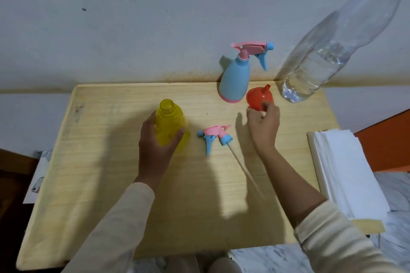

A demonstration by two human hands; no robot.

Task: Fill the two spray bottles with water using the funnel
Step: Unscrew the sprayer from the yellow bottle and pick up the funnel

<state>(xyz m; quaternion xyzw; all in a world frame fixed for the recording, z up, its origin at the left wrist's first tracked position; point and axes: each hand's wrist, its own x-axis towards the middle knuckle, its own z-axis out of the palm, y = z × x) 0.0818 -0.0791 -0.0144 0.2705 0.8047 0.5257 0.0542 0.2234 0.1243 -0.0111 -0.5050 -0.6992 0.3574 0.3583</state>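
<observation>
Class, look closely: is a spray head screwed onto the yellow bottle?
No: the yellow bottle has an open threaded neck, and a spray head lies on the table beside it.

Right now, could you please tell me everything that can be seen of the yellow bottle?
The yellow spray bottle looks like translucent plastic, with a rounded body that narrows to a threaded neck. The neck is open, with no cap or sprayer on it. It stands upright on the wooden table, left of the middle. The left hand grips its lower body, fingers and thumb curled round it. A pink-and-blue spray head lies to its right, apart from it. No water level shows inside.
</observation>
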